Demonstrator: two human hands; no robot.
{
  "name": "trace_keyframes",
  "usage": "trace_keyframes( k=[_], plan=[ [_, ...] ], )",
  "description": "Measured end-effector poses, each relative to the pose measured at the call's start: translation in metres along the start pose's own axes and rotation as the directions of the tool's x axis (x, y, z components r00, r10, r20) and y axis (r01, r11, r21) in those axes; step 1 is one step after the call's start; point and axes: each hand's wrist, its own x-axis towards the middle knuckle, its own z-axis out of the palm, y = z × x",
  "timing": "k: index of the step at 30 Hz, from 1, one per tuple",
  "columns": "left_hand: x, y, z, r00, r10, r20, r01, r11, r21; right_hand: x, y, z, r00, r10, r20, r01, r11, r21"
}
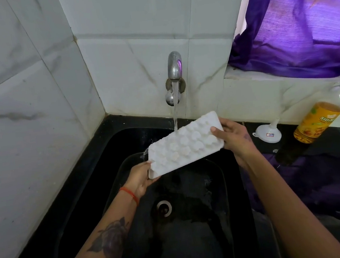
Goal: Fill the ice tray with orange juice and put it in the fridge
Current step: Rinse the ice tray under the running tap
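A white ice tray (pixel 184 144) is held above the black sink (pixel 108 148), turned so its bumpy underside faces me. Water runs from the steel tap (pixel 174 66) onto the tray's far edge. My left hand (pixel 141 177) grips the tray's near left end, and my right hand (pixel 231 136) grips its far right end. A bottle of orange juice (pixel 322 113) with a green cap stands on the black counter at the right, roughly half full.
A small white funnel (pixel 268 131) lies on the counter between the sink and the bottle. The sink drain (pixel 164 208) is below the tray. White tiled walls close the corner at left and back. A purple curtain (pixel 300 20) hangs over the sill at right.
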Motion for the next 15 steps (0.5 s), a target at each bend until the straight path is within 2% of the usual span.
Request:
trace_keyframes(
  k=[6, 10, 15],
  plan=[
    [-0.007, 0.011, 0.032, 0.987, 0.121, 0.103, -0.132, 0.986, 0.102, -0.007, 0.028, -0.054, 0.971, 0.198, -0.133, -0.180, 0.974, 0.140],
    [-0.012, 0.015, 0.048, 0.971, 0.191, 0.142, -0.214, 0.963, 0.165, -0.010, 0.045, -0.072, 0.935, 0.291, -0.201, -0.246, 0.944, 0.221],
    [-0.015, 0.018, 0.043, 0.958, 0.255, 0.128, -0.276, 0.942, 0.193, -0.014, 0.059, -0.062, 0.925, 0.328, -0.193, -0.275, 0.927, 0.256]
  ],
)
